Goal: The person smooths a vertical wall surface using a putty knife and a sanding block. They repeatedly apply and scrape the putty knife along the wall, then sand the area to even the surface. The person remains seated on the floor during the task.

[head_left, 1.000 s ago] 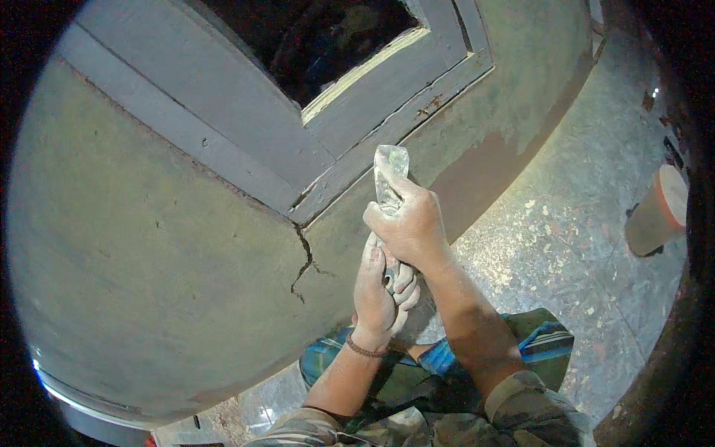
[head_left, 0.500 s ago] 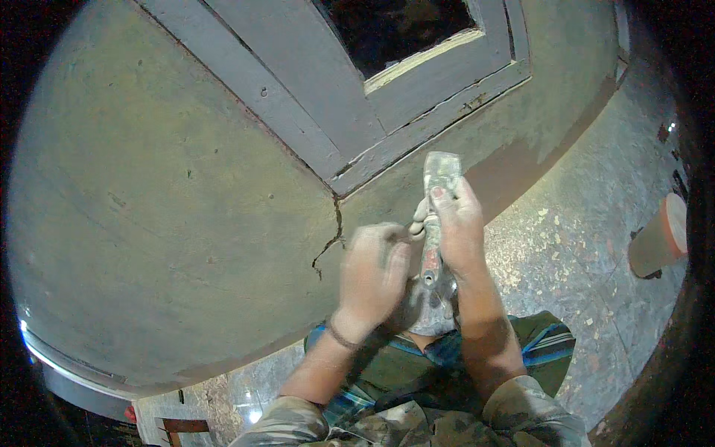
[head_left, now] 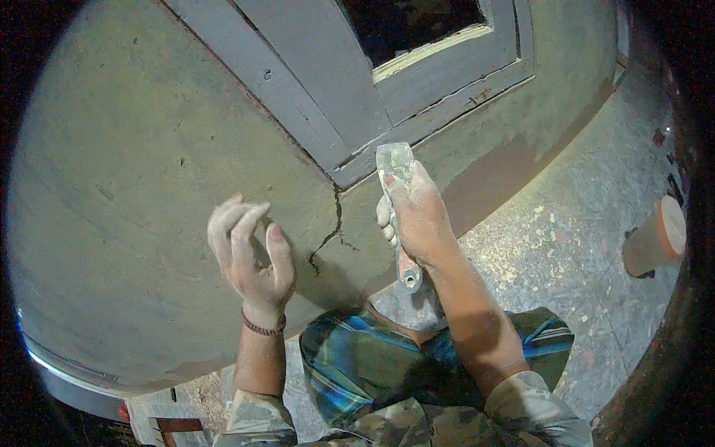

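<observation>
My right hand (head_left: pixel 419 212), dusted white, is closed around a putty knife (head_left: pixel 395 157). Its short, whitish, smeared blade points up toward the window frame, and the handle's butt sticks out below my fist. To the left, my left hand (head_left: pixel 252 246) is raised in front of the plastered wall (head_left: pixel 141 246) with nothing in it. Its powdery fingers are loosely bent and apart, and a braided band circles the wrist. Between my hands a dark, jagged crack (head_left: pixel 337 216) runs down the wall from the lower corner of the grey wooden window frame (head_left: pixel 357 165).
A tapering container (head_left: pixel 646 246) with an orange rim stands on the speckled floor (head_left: pixel 551 261) at the right. Brownish patches mark the wall's lower edge (head_left: pixel 495 175). My knees, under a plaid cloth (head_left: pixel 357 365), are close to the wall. A dark framed object (head_left: pixel 179 428) lies at the lower left.
My left hand has swung away to the left from beside my right hand, its fingers spreading. My right hand has shifted slightly left with the putty knife. The view has moved a little.
</observation>
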